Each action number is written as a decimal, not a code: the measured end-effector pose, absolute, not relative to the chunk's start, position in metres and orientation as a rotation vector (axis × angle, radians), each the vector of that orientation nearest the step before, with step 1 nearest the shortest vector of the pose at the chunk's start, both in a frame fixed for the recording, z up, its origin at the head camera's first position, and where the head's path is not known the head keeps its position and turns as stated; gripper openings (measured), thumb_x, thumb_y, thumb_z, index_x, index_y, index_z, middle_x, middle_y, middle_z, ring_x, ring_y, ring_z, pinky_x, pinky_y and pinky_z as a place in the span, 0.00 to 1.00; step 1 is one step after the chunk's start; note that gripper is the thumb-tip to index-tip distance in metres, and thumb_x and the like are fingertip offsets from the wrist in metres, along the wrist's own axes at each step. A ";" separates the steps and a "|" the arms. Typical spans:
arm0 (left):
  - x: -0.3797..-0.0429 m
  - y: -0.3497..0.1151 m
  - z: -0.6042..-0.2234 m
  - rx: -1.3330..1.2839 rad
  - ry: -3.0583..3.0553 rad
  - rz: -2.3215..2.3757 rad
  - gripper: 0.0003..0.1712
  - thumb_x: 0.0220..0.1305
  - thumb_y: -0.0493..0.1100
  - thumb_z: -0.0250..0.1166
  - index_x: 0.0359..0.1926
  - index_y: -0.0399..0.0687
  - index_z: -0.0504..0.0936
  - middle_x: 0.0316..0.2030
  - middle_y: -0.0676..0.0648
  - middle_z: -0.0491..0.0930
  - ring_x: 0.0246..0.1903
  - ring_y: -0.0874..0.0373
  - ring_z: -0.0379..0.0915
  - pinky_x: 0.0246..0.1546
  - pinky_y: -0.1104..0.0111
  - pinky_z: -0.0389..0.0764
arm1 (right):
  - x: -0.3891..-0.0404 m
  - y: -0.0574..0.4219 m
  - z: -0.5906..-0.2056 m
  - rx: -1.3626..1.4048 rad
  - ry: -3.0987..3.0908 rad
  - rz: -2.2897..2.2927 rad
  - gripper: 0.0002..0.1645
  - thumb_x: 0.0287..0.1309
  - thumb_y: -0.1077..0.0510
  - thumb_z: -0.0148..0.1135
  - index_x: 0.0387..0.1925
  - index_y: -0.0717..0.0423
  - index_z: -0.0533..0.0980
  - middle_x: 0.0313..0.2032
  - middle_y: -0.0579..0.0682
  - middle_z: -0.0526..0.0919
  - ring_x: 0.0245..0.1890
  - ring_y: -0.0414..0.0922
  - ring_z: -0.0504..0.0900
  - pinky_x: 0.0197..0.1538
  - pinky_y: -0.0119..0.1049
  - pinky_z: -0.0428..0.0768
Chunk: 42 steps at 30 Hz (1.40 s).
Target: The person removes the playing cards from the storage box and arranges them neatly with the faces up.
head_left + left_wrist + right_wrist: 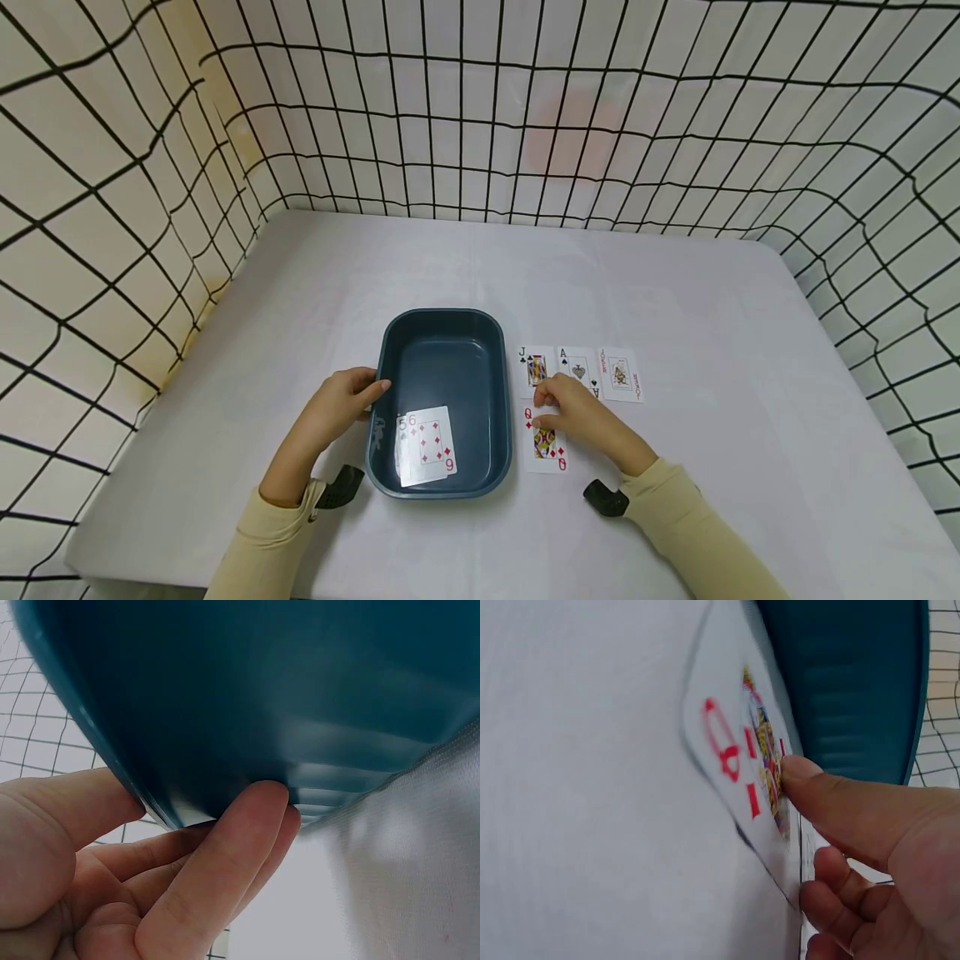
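A dark blue plastic tub [442,367] stands on the table, and my left hand [341,404] grips its left rim. In the left wrist view the thumb lies at the rim, with fingers [225,862] against the outer wall. Inside the tub a six of diamonds [430,446] overlaps a five, whose suit is mostly covered. To the right of the tub my right hand [585,421] pinches a queen of diamonds [546,454] near its top edge. Its thumb [840,799] touches the card's face; the fingertips beneath are partly hidden.
Above the queen lie a jack of clubs [527,379], an ace of spades [578,367] and a joker [621,375] in a row. A white cloth covers the table [712,333]. Black wire grid [495,125] rises along the back and both sides.
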State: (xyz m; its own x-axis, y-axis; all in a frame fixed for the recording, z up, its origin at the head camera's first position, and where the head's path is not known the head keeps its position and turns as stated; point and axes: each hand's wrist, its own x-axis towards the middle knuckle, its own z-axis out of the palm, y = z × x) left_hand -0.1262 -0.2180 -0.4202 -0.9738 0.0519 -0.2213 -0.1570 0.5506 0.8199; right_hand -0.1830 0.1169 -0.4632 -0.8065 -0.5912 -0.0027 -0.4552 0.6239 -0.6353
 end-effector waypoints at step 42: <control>-0.127 -0.218 -0.419 -0.092 2.568 1.398 0.19 0.64 0.45 0.55 0.48 0.33 0.74 0.37 0.42 0.78 0.37 0.50 0.76 0.32 0.62 0.80 | -0.200 0.001 -0.381 -1.179 2.591 -0.997 0.15 0.58 0.52 0.58 0.44 0.56 0.71 0.40 0.50 0.73 0.41 0.46 0.72 0.43 0.33 0.72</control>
State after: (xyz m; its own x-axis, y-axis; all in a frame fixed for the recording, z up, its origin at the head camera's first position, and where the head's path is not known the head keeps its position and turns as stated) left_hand -0.1269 -0.2184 -0.4194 -0.9748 0.0480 -0.2177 -0.1568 0.5465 0.8226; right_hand -0.1998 0.0006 -0.3813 -0.6878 -0.7103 0.1496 -0.6273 0.4780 -0.6149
